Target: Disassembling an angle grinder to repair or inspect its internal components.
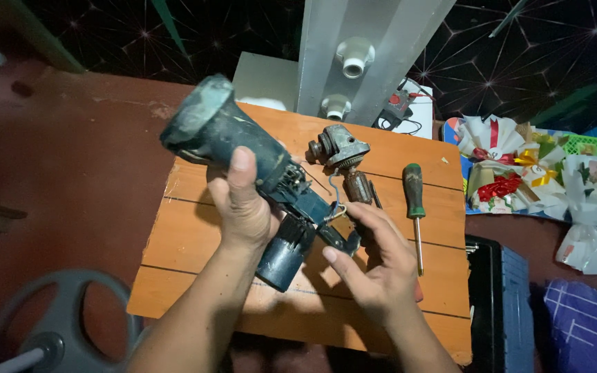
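The left hand grasps a dark green tool body and holds it up over the orange wooden counter. The right hand pinches the tool's open end, fingers bent. A rusty motor part lies just behind the tool. A green screwdriver lies right of that part.
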